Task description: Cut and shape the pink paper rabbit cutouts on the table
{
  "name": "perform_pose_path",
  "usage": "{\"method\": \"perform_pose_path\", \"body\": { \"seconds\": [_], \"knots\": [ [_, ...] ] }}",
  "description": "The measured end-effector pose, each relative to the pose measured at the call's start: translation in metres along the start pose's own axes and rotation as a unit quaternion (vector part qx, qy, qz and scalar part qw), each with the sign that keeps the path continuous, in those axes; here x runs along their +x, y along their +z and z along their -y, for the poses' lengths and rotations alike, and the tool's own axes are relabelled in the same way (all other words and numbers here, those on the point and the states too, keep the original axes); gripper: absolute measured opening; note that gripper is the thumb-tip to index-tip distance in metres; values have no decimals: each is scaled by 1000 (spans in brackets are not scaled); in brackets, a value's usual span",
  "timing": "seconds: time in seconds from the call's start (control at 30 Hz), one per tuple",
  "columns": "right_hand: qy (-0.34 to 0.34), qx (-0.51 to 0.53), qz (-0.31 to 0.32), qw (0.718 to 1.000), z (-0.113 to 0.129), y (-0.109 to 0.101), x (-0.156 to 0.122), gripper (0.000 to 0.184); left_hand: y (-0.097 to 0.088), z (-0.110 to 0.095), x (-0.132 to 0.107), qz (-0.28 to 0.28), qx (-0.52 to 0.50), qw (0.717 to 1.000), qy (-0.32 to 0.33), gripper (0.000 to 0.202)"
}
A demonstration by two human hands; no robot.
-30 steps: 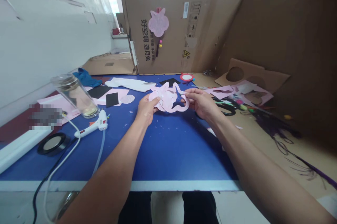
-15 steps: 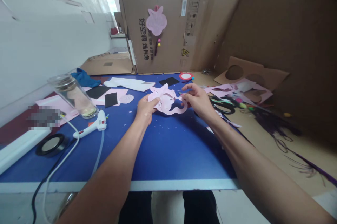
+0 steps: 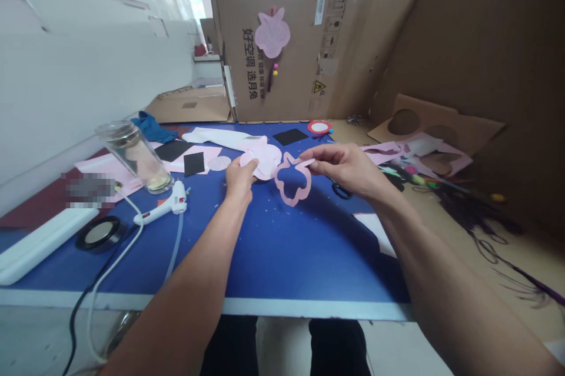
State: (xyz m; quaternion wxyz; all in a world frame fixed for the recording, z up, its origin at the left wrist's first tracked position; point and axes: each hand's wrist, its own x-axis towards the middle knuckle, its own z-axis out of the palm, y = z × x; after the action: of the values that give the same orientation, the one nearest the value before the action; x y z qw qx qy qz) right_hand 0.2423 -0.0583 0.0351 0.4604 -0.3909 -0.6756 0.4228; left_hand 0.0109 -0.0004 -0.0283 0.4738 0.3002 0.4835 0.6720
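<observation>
Pinching: right fingers (image 3: 314,156) on pink paper outline (image 3: 291,202), left fingers (image 3: 248,167) on pink cutout (image 3: 266,158).

At left centre a glass jar (image 3: 135,155) stands on the blue counter (image 3: 282,252), with a white glue gun (image 3: 165,210) just beside it and a black tape roll (image 3: 100,233) lower left. A black square (image 3: 194,163) lies near the jar. At upper centre a cardboard box (image 3: 309,70) bears a pink ornament (image 3: 272,33). Cardboard with round holes (image 3: 435,126) and purple threads (image 3: 477,217) lie at right.
</observation>
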Motion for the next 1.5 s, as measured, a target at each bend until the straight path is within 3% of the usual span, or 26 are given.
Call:
{"method": "perform_pose_path", "body": {
  "seconds": [0.27,0.47,0.67,0.83,1.0,1.13,1.23,1.37,1.5],
  "knots": [
    [-102,-136,-44,984,2,-11,0,6,4,3,-8,82,61,995,4,23],
    [-56,-79,-14,995,3,-7,0,10,6,8,-13,170,83,982,-23,26],
    [-51,-112,-38,992,-9,-5,4,23,10,12,-19,272,94,958,-15,24],
    [-65,-196,-65,976,-19,-7,5,5,11,11,-26,311,108,944,-27,25],
    [-82,-250,-52,963,-22,-8,6,8,11,10,-29,349,125,927,-58,30],
    [-85,-259,-76,959,-21,-6,7,7,12,11,-31,370,121,918,-66,29],
    [-55,-243,-76,965,-20,-3,7,4,12,10,-33,381,126,913,-70,31],
    [17,-169,-37,985,-18,-1,6,18,13,6,-37,390,137,907,-78,35],
    [26,-146,-29,988,-20,-2,6,21,14,6,-38,404,135,901,-81,36]
  ]
}}
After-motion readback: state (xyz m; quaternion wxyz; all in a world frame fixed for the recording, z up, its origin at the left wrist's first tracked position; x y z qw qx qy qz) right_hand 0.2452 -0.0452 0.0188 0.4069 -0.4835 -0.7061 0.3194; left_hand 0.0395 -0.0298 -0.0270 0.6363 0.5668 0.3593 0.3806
